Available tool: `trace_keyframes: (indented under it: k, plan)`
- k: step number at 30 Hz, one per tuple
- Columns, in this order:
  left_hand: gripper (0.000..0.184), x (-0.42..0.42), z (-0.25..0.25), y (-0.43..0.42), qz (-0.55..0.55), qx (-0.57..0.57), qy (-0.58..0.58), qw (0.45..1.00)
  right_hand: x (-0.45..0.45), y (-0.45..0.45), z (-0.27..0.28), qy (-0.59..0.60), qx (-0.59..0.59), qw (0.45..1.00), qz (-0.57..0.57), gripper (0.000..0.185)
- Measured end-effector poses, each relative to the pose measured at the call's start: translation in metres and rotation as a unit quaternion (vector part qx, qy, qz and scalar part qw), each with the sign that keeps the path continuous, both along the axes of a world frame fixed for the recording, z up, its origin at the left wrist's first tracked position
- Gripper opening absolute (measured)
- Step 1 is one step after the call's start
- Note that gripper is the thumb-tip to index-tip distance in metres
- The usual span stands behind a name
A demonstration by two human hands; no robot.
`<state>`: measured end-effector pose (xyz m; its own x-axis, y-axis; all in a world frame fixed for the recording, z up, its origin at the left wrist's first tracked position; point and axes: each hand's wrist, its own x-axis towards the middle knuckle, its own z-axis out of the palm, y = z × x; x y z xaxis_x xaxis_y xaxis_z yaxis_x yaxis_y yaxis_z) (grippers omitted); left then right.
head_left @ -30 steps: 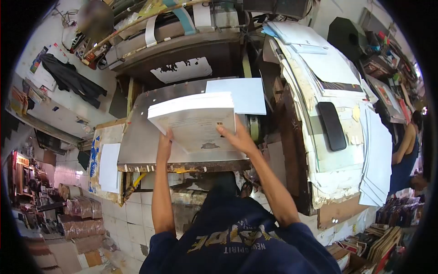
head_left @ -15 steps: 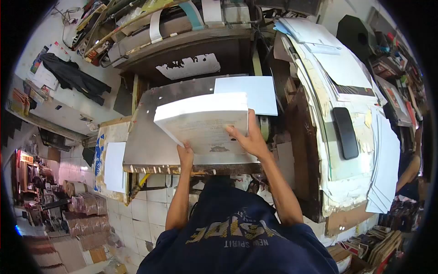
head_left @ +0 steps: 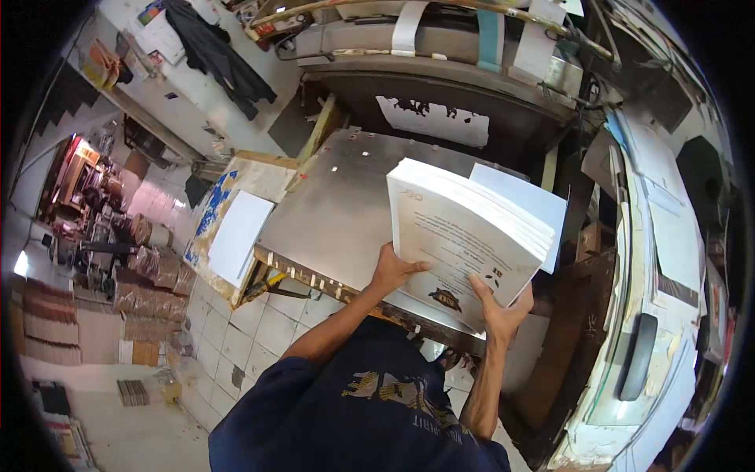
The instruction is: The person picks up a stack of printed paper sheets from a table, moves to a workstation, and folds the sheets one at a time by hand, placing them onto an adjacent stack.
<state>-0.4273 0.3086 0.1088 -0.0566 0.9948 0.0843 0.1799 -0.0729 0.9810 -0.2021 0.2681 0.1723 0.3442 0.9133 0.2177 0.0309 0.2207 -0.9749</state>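
A thick stack of printed paper (head_left: 448, 244) stands tilted above the metal tabletop (head_left: 346, 204), its printed face turned toward me and its white sheet edges up. My left hand (head_left: 395, 271) grips the lower left side, thumb on the printed face and fingers behind. At the lower right corner my right hand (head_left: 503, 311) is closed round the stack, thumb also on the face. Behind the stack, a pale sheet (head_left: 523, 204) lies on the right of the tabletop, partly hidden.
A white sheet (head_left: 240, 236) rests on the worn side board at the left. To the right, a paper-covered surface carries a dark phone (head_left: 638, 358). A machine frame with a horizontal bar (head_left: 440, 59) rises behind the tabletop. Bundled stacks (head_left: 51, 315) stand on the floor at far left.
My view has swung to the left. The stack has turned in my hands, with its printed face now more upright toward me, and my left hand's thumb has come onto that face.
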Motion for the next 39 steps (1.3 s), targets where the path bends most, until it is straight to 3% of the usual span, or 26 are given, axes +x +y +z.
trace_keyframes:
  k: [1,2,4,5,7,9,11,12,13,18,20,22,24,32,33,38,39]
  plan:
    - [0.050,0.000,0.002,0.000,-0.003,-0.015,0.050,0.999,-0.001,-0.005,0.014,0.000,-0.002,1.000,-0.012,0.048]
    - [0.050,-0.014,-0.023,0.010,-0.027,-0.014,0.047,0.998,-0.003,-0.011,0.030,-0.086,0.028,0.996,-0.027,0.051]
    - [0.048,-0.048,-0.093,0.035,-0.148,0.130,0.216,0.956,-0.001,-0.022,0.025,-0.244,0.091,0.964,-0.055,0.055]
    - [0.048,-0.065,-0.090,0.032,-0.159,0.094,0.176,0.967,-0.003,-0.021,0.033,-0.311,0.166,0.934,-0.063,0.047]
    - [0.047,-0.080,-0.041,0.012,-0.120,-0.070,-0.061,0.988,-0.010,-0.024,0.049,-0.430,0.255,0.865,-0.050,0.029]
    - [0.046,-0.077,0.037,-0.009,-0.044,-0.202,-0.371,0.905,-0.024,-0.021,0.043,-0.526,0.298,0.795,-0.057,0.011]
    - [0.046,-0.070,0.098,-0.023,0.010,-0.269,-0.508,0.818,-0.036,-0.015,0.035,-0.561,0.315,0.764,-0.044,0.011]
    - [0.045,-0.072,0.108,-0.025,0.030,-0.283,-0.507,0.814,-0.043,-0.014,0.032,-0.593,0.336,0.731,-0.029,0.011]
    - [0.046,-0.085,0.088,-0.020,0.032,-0.284,-0.368,0.884,-0.052,-0.013,0.027,-0.597,0.333,0.729,-0.012,0.013]
    - [0.044,-0.144,0.051,-0.014,-0.056,-0.280,-0.387,0.877,-0.104,-0.021,-0.024,-0.577,0.289,0.764,0.005,0.015]
    - [0.045,-0.179,0.030,-0.010,-0.032,-0.274,-0.367,0.888,-0.132,-0.030,-0.046,-0.557,0.289,0.778,0.009,0.017]
    - [0.047,-0.203,0.021,-0.001,-0.064,-0.237,-0.320,0.915,-0.159,-0.034,-0.075,-0.535,0.288,0.792,0.059,0.024]
    - [0.049,-0.218,0.007,0.008,-0.084,-0.192,-0.317,0.925,-0.187,-0.037,-0.096,-0.559,0.255,0.788,0.039,0.026]
    - [0.051,-0.264,-0.092,0.045,-0.112,-0.251,-0.344,0.898,-0.226,-0.043,-0.123,-0.592,0.176,0.785,0.044,0.037]
    - [0.052,-0.273,-0.114,0.049,-0.075,-0.273,-0.327,0.902,-0.227,-0.046,-0.125,-0.585,0.154,0.795,0.050,0.041]
    - [0.060,-0.252,-0.073,0.049,-0.108,-0.294,-0.374,0.873,-0.229,-0.046,-0.121,-0.573,0.123,0.807,0.076,0.054]
    - [0.060,-0.248,-0.069,0.051,-0.112,-0.280,-0.310,0.902,-0.228,-0.045,-0.120,-0.571,0.121,0.809,0.073,0.058]
